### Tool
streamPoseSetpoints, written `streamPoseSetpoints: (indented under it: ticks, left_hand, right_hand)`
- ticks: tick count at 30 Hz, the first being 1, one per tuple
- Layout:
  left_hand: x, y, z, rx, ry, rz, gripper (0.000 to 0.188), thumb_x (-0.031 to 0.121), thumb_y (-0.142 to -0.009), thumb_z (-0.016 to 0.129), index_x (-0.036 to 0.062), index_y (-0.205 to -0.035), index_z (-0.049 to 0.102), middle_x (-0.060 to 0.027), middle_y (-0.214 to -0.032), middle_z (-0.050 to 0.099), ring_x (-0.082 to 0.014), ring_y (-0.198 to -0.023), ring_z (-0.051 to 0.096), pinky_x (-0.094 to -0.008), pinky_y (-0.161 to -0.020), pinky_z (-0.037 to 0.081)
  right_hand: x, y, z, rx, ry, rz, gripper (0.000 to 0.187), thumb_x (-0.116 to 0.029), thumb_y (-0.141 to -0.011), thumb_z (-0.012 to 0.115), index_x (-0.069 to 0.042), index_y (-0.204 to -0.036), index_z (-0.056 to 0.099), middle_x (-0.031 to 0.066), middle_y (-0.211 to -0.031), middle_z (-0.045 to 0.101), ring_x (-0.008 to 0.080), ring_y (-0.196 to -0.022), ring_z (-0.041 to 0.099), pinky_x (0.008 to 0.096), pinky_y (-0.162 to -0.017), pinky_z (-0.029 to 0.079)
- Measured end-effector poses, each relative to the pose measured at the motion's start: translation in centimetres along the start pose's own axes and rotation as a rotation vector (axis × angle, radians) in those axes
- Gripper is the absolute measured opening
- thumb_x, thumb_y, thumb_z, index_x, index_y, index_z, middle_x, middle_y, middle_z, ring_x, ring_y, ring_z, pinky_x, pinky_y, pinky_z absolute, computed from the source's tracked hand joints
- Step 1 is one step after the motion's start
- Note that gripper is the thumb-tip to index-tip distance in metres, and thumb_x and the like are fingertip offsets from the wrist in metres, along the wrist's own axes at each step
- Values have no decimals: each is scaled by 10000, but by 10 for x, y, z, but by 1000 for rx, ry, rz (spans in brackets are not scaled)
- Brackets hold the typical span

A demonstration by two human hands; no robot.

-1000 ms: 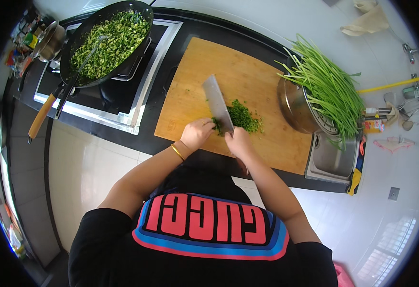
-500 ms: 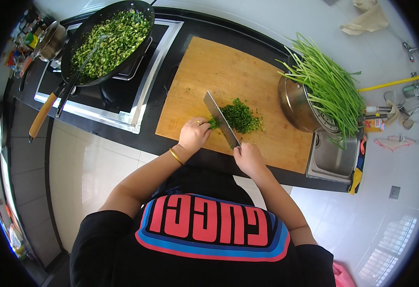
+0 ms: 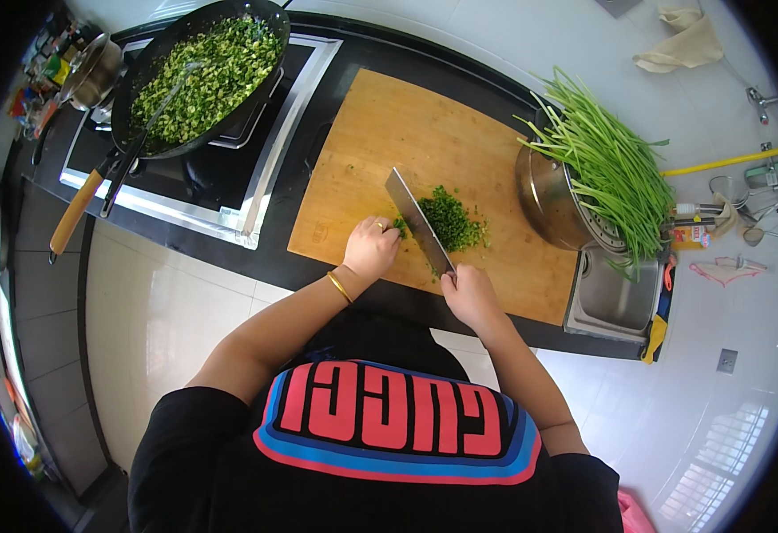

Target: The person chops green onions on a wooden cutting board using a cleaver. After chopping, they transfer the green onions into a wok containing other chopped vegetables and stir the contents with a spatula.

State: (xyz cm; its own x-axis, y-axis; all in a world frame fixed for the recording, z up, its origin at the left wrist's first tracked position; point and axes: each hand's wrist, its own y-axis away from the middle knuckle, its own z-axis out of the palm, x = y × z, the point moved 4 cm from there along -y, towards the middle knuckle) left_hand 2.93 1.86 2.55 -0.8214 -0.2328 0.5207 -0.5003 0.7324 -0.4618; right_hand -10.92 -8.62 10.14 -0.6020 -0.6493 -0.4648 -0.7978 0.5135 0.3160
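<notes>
Our chopped greens [image 3: 453, 226] are lying in a small dark heap on the wooden cutting board [image 3: 362, 133], and our cleaver [image 3: 418, 218] is slanting along the heap's left side; our right hand [image 3: 472, 296] is clamping the cleaver's handle, and our left hand [image 3: 372, 245] is curling its fingers onto a short green bunch [image 3: 399, 227] to the left of the blade, so the two hands are staying apart. Right of the board we are seeing a steel pot [image 3: 544, 200] carrying a heap of long green stalks [image 3: 602, 169], which are spilling over its rim toward the sink [image 3: 622, 289]; on the left, a black wok [image 3: 121, 115] is sitting over the stove and holding a green mixture [image 3: 216, 71] with paler bits, a spatula [image 3: 160, 108] resting in it; beyond it a metal saucepan [image 3: 94, 75] is standing, its contents too hard for us to make out. The stalks are hiding most of the pot's mouth, the mixture is covering the spatula's tip, the picture's top edge is cutting off the wok's far rim, and our fingers are concealing most of the short bunch; the chopped heap is lying ahead of our right hand and to the right of our left.
</notes>
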Motion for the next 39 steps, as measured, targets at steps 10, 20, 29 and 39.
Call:
streamPoseSetpoints:
  ticks: [10, 20, 29, 39]
  left_hand:
    - [-1, 3, -9, 17, 46, 40, 95, 66, -681, 642, 52, -771, 616, -63, -758, 583, -256, -731, 569, -349, -662, 472]
    - [4, 5, -8, 32, -57, 211, 97, 30, -674, 610, 41, -768, 591, -67, -782, 531, -245, -736, 538, -339, -656, 456]
    - [3, 8, -9, 54, 15, 117, 96, 21, -684, 614, 53, -773, 597, -57, -772, 521, -251, -725, 520, -344, -655, 446]
    - [-3, 10, -11, 117, 60, 160, 88, 36, -682, 627, 60, -763, 601, -43, -759, 544, -237, -699, 549, -342, -623, 462]
  right_hand:
    - [10, -7, 15, -86, 95, -1, 220, -166, -818, 522, 34, -740, 568, 251, -691, 594, 402, -662, 594, 477, -625, 471]
    - [6, -22, 19, 53, -89, -36, 244, -172, -826, 503, 53, -762, 572, 261, -681, 584, 421, -664, 580, 475, -620, 466]
    - [2, -1, 13, -93, 91, -33, 240, -165, -828, 501, 43, -721, 559, 248, -673, 586, 411, -652, 584, 481, -615, 467]
    - [5, -24, 20, 23, -126, 5, 259, -186, -824, 514, 62, -777, 576, 268, -700, 586, 416, -672, 587, 459, -616, 472]
